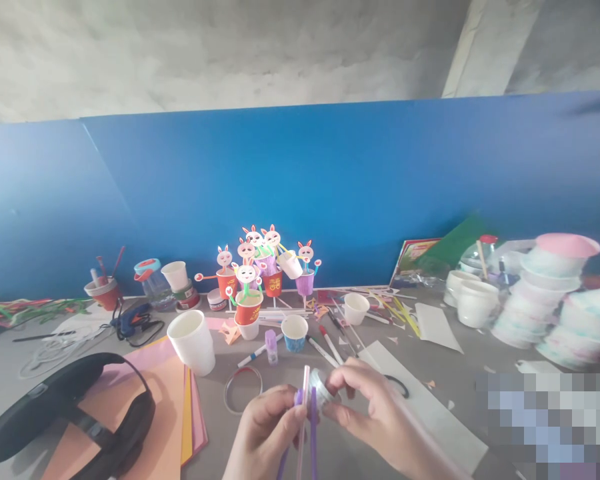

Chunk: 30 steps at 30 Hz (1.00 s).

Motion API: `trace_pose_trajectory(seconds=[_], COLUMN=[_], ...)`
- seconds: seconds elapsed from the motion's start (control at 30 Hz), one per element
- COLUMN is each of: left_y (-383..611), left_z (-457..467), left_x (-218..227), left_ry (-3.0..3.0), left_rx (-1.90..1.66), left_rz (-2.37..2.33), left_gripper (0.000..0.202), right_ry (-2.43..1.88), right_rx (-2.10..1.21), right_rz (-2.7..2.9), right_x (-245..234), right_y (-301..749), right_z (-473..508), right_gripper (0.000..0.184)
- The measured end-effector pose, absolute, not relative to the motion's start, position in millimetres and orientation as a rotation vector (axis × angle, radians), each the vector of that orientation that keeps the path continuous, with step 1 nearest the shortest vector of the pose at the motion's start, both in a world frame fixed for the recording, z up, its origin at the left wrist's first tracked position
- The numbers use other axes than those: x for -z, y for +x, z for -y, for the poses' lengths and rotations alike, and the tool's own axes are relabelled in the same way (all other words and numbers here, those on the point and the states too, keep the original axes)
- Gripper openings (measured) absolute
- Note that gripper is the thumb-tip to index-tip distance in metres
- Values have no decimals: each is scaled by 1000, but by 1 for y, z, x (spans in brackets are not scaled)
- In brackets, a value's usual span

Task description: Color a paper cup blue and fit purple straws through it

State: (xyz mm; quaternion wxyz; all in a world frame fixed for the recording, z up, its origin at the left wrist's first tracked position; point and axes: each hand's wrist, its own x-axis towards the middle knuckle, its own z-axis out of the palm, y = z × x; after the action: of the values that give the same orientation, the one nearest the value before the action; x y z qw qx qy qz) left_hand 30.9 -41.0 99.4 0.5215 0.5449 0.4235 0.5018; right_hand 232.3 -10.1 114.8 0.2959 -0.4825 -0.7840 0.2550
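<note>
My left hand point(264, 427) is closed in a pinch on purple pipe cleaners point(312, 427) and a pale straw point(305, 381), held upright low in the middle of the view. My right hand point(375, 413) is closed round a small silvery roll of tape point(322, 392), pressed against the straw and pipe cleaners. Both hands hover just above the grey table point(10, 380). Behind them stand paper-cup bunny figures point(250, 280) on sticks, in red and purple cups.
A white paper cup point(192, 341), a blue patterned cup point(295, 332), markers point(325, 347) and a purple glue stick point(271, 347) lie ahead. Coloured paper sheets point(170, 393) and a black headband point(65, 407) sit left. Stacked bowls point(545, 293) fill the right. A blue board point(330, 180) backs the table.
</note>
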Motion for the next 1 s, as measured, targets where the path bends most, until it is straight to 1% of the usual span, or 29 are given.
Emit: trace_pose_trajectory(seconds=[0.1, 0.27, 0.4, 0.57, 0.67, 0.8, 0.9, 1.0], left_y=[31, 29, 26, 21, 17, 15, 17, 20], left_z=[40, 39, 36, 33, 33, 33, 34, 36], left_x=[-99, -95, -92, -92, -95, -96, -95, -97], left_ry=[1210, 1186, 1291, 1466, 1511, 1507, 1371, 1231], left_rx=[-1205, -1215, -1214, -1184, -1167, -1154, -1223, -1235], left_rz=[-1044, -1057, -1083, -1054, -1030, -1019, -1031, -1022], left_gripper=[37, 37, 37, 37, 37, 37, 35, 34], right_ry=[-1339, -1202, -1180, -1082, -990, -924, -895, -901], right_rx=[-496, -298, -231, -362, -529, -789, -941, -984], right_rz=[2182, 2265, 2272, 2224, 2213, 2132, 2071, 2033], right_x=[-120, -124, -122, -124, -127, -124, -118, -113], right_y=[230, 228, 229, 229, 228, 227, 228, 227], right_z=[14, 19, 21, 21, 21, 21, 19, 17], right_gripper=[12, 17, 18, 24, 33, 38, 36, 30])
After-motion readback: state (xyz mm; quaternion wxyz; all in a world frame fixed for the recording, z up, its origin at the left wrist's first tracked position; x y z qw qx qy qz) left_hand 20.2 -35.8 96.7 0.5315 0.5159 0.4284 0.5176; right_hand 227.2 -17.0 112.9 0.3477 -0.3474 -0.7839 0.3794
